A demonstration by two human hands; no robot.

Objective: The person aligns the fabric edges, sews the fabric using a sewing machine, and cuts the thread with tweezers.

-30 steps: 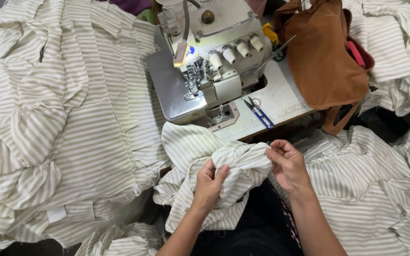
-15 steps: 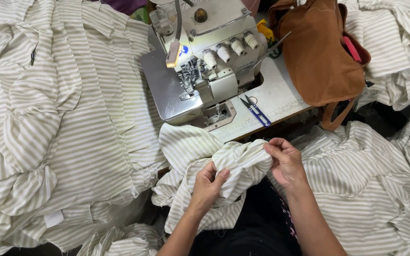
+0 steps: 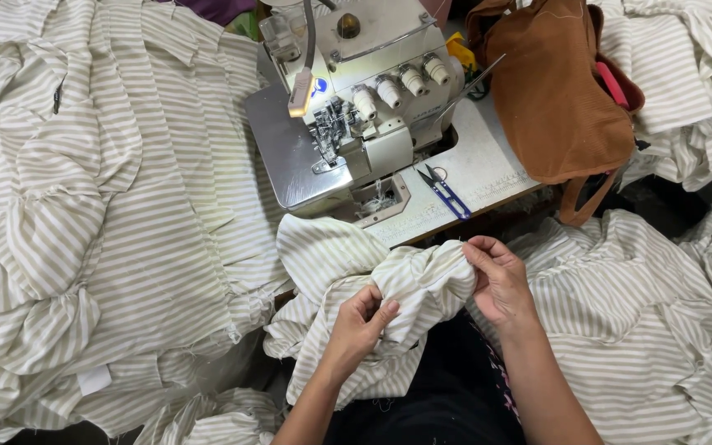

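Both my hands hold a bunched piece of cream and beige striped fabric (image 3: 409, 284) in my lap, just in front of the sewing table. My left hand (image 3: 358, 325) grips a fold at the piece's lower middle, fingers curled into the cloth. My right hand (image 3: 496, 280) pinches the fabric's upper right edge between thumb and fingers. Directly beyond stands a white overlock sewing machine (image 3: 356, 115) with several thread knobs. Blue-handled thread snips (image 3: 447, 194) lie on the table to the machine's right.
A large heap of the same striped fabric (image 3: 100, 214) covers the left side. More striped pieces (image 3: 644, 313) pile up at the right and far right. A brown cloth bag (image 3: 558, 99) sits on the table's right end, its strap hanging over the edge.
My right hand has shifted slightly left along the fabric's edge, closing in on the bunched fold. The left hand keeps its grip in nearly the same place.
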